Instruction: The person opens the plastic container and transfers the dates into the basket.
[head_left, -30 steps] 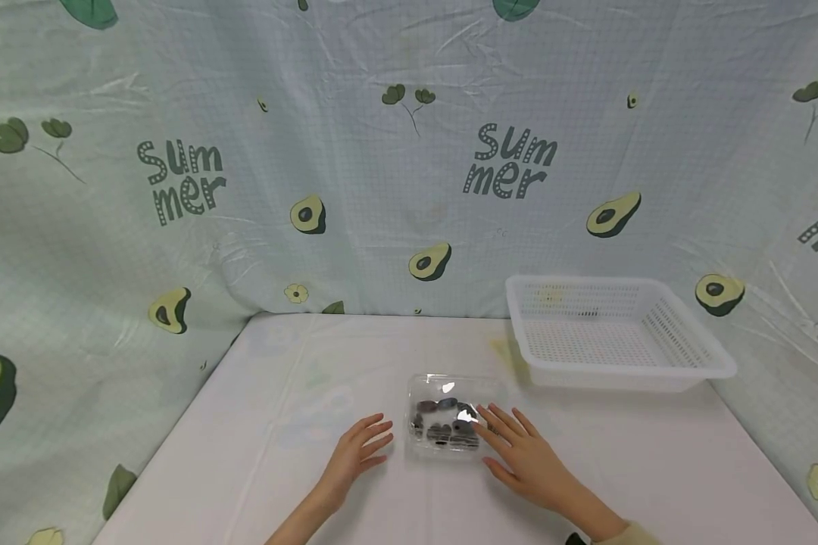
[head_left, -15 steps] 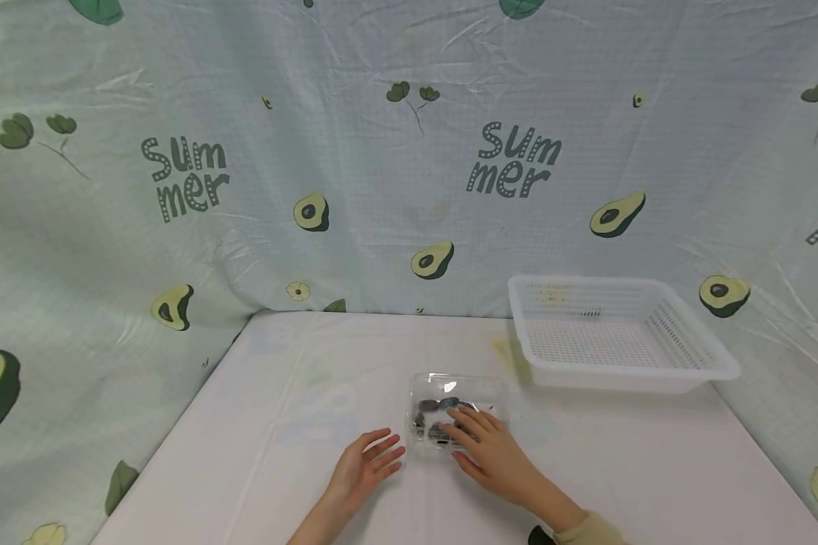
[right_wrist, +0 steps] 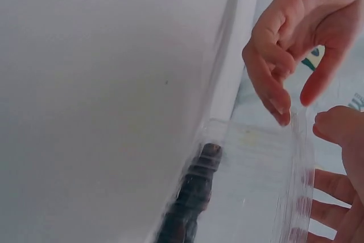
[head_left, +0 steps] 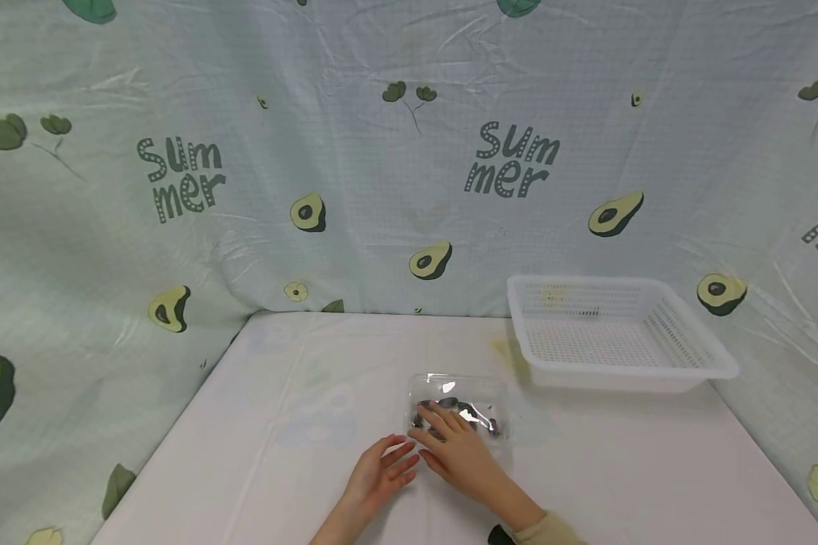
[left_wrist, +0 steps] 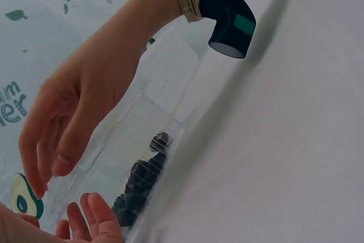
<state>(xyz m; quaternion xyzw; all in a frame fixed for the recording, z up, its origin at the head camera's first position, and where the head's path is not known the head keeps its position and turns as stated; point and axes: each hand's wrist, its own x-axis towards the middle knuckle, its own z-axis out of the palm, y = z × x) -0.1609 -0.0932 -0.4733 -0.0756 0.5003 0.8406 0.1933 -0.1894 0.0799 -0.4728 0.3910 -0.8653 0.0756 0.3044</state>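
Observation:
A clear plastic clamshell box [head_left: 491,387] lies on the table, with several dark, roundish-to-oblong pieces [left_wrist: 142,177] in it. Through the plastic their exact kind is unclear. My right hand [head_left: 460,458] reaches over the left part of the box, fingers extended across its top. In the right wrist view that hand's fingertips [right_wrist: 327,211] lie at the lid's edge; contact is hard to tell. My left hand [head_left: 382,475], fingers loosely bent and holding nothing, is by the box's near left corner, close to the right fingertips. Some of the dark pieces are hidden under my right hand.
A white perforated plastic basket [head_left: 627,371] stands at the table's back right. Behind the white-covered table [head_left: 300,424] hangs a pale sheet [head_left: 361,174] printed with avocados. A dark wrist device [left_wrist: 230,21] is worn at the right sleeve.
My right hand has moved left across the box, from its right side to its left part. My left hand has shifted right and slightly nearer to me. The box has stayed in place.

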